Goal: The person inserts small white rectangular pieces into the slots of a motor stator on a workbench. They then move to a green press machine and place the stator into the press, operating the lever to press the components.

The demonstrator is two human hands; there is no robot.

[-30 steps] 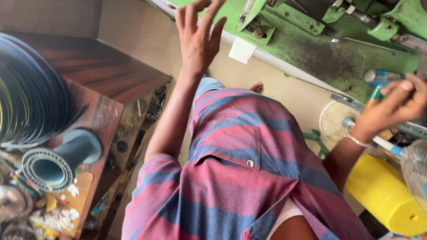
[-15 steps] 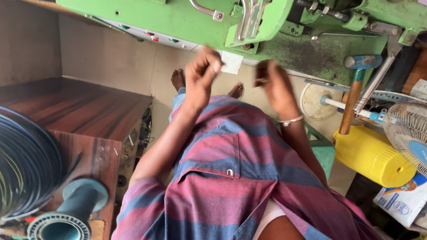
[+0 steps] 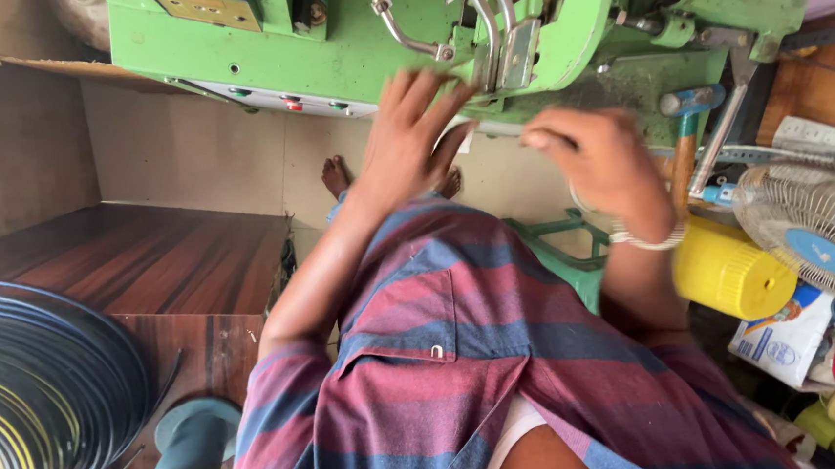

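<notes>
Since earlier frame: both hands risen closer to green machine. Left hand spread wide, fingers splayed, empty, fingertips just below machine's metal lever. Right hand blurred, loosely curled, grip unclear, beside hammer. Yellow container and small fan at right.

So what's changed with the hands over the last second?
Both hands came in toward the green machine. The left hand, a second ago raised alone with fingers spread, now sits just below the machine's metal parts, as open as before. The right hand left the hammer side and moved inward; it is blurred, its grip unclear. Yellow container and fan are unmoved.
</notes>
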